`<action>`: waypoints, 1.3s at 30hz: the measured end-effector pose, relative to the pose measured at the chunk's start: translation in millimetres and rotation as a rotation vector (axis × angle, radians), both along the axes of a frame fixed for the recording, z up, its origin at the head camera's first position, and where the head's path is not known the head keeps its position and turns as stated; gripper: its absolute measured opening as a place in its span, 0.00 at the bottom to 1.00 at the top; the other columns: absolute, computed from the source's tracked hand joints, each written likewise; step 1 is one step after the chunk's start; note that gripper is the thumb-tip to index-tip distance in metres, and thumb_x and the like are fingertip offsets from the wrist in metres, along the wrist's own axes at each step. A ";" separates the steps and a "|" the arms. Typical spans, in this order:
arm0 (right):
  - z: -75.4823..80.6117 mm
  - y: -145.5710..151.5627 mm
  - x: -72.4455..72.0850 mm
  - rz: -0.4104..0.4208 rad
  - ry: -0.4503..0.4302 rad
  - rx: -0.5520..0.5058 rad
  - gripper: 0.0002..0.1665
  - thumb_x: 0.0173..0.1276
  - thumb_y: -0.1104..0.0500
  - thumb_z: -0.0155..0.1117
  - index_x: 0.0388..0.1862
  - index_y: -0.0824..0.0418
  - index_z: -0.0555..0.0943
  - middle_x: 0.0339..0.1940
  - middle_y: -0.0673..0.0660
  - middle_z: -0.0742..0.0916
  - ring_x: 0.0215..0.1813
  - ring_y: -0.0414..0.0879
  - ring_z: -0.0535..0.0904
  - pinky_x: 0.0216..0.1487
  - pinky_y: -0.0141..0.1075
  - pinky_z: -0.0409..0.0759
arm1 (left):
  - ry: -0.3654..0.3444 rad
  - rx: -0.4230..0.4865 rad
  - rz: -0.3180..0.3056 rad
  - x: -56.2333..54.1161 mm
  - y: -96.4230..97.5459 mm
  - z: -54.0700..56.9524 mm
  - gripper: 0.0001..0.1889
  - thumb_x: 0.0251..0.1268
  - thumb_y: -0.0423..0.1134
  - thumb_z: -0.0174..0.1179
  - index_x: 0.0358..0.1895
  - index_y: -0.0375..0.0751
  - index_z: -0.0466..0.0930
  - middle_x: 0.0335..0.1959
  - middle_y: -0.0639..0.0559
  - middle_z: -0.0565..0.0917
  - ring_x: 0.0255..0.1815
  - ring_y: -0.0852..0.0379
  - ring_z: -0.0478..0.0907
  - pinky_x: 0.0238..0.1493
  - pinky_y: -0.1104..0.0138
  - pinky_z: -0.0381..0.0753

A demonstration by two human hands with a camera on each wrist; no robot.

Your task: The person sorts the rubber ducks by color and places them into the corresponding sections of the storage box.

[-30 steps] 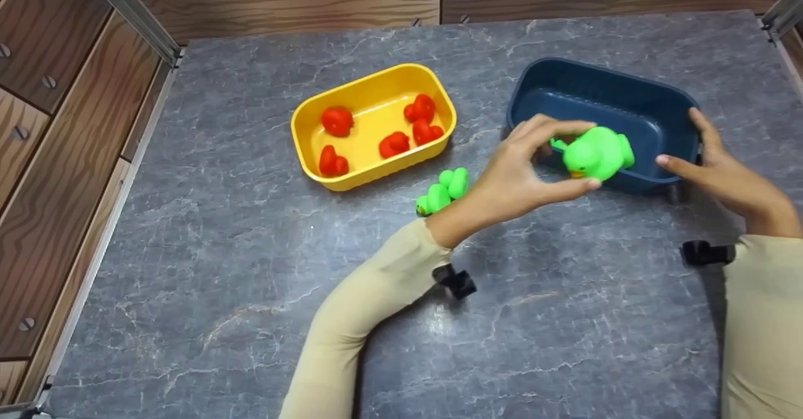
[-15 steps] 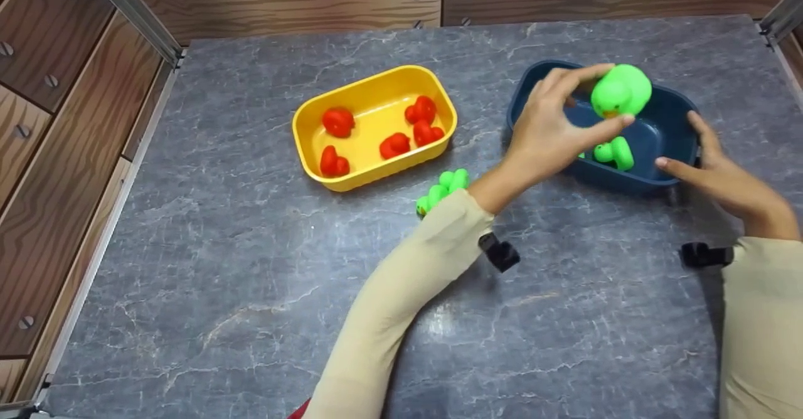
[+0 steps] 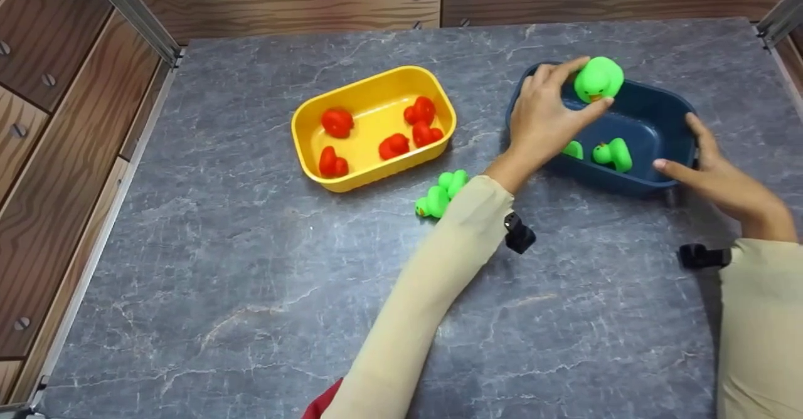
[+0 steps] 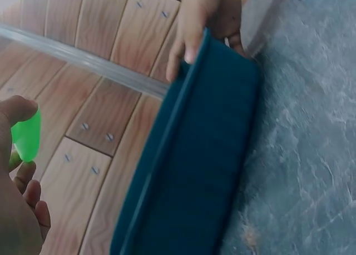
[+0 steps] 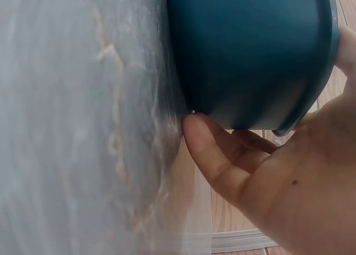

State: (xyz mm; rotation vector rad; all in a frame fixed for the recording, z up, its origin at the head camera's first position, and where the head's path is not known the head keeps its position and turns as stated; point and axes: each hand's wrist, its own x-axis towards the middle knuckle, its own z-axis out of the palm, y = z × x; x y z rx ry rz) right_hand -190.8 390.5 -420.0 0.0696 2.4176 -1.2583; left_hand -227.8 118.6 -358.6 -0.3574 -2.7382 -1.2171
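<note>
My left hand (image 3: 541, 116) pinches a bright green rubber duck (image 3: 600, 80) between thumb and fingertips, over the far part of a dark blue bin (image 3: 649, 127). The left wrist view shows the same duck (image 4: 29, 137) partly hidden by the thumb. My right hand (image 3: 731, 177) grips the bin's right end, thumb over the rim and fingers along the outside. From the right wrist, fingertips (image 5: 198, 134) show against the lower part of the bin's end wall (image 5: 245, 55). Inside the bin lie a green duck (image 3: 615, 154) and another one (image 3: 573, 149) partly hidden by the left wrist.
A yellow bin (image 3: 370, 149) at centre-left holds several small red rubber toys (image 3: 337, 122). Between the bins, two green ducks (image 3: 433, 203) lie on the grey marbled table beside my left sleeve (image 3: 439, 262). Wood-patterned panels (image 3: 282, 11) border the table.
My left hand has carried the green duck away from the bin's near side to its far side, then slightly left. Ducks inside the bin have come into sight. The right hand stays put.
</note>
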 end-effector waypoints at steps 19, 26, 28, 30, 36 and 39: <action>-2.3 -0.8 0.8 0.002 0.002 0.020 0.59 0.74 0.44 0.51 0.72 0.47 0.13 0.71 0.62 0.19 0.71 0.64 0.13 0.69 0.65 0.24 | -0.045 -0.178 0.006 -7.5 -6.9 -12.3 0.32 0.58 0.67 0.58 0.67 0.70 0.66 0.63 0.69 0.71 0.64 0.67 0.65 0.60 0.73 0.62; -4.2 1.4 1.9 -0.004 0.016 -0.004 0.58 0.74 0.45 0.51 0.72 0.45 0.14 0.71 0.63 0.19 0.72 0.61 0.12 0.70 0.62 0.22 | -0.077 -0.010 -0.036 -7.9 -28.2 -6.8 0.31 0.58 0.64 0.61 0.66 0.67 0.69 0.62 0.69 0.73 0.64 0.68 0.64 0.61 0.75 0.61; -4.9 1.8 1.8 -0.004 0.018 -0.002 0.59 0.74 0.45 0.51 0.72 0.45 0.14 0.72 0.63 0.20 0.72 0.62 0.13 0.70 0.63 0.22 | -0.092 0.054 -0.062 -6.0 -34.8 -5.0 0.31 0.58 0.62 0.63 0.66 0.65 0.70 0.62 0.68 0.73 0.63 0.68 0.64 0.62 0.76 0.60; -5.1 1.9 1.4 -0.009 0.016 0.009 0.59 0.73 0.44 0.52 0.72 0.46 0.14 0.72 0.64 0.20 0.72 0.63 0.13 0.70 0.64 0.23 | -0.094 0.134 -0.097 -3.1 -41.6 -2.8 0.30 0.58 0.59 0.64 0.65 0.62 0.71 0.61 0.67 0.74 0.62 0.68 0.64 0.61 0.77 0.60; -3.2 1.9 -0.5 -0.020 0.012 0.034 0.60 0.73 0.42 0.52 0.72 0.46 0.13 0.71 0.65 0.19 0.71 0.66 0.12 0.68 0.66 0.22 | -0.066 0.345 -0.217 9.2 -59.7 6.0 0.30 0.59 0.51 0.67 0.65 0.53 0.72 0.61 0.60 0.76 0.60 0.68 0.66 0.59 0.82 0.61; -2.4 0.7 -1.5 -0.019 0.015 0.029 0.60 0.73 0.43 0.52 0.72 0.46 0.13 0.71 0.65 0.20 0.71 0.65 0.13 0.68 0.65 0.21 | -0.070 0.402 -0.257 16.6 -69.0 8.7 0.29 0.59 0.49 0.67 0.65 0.51 0.72 0.60 0.59 0.76 0.59 0.70 0.66 0.59 0.81 0.61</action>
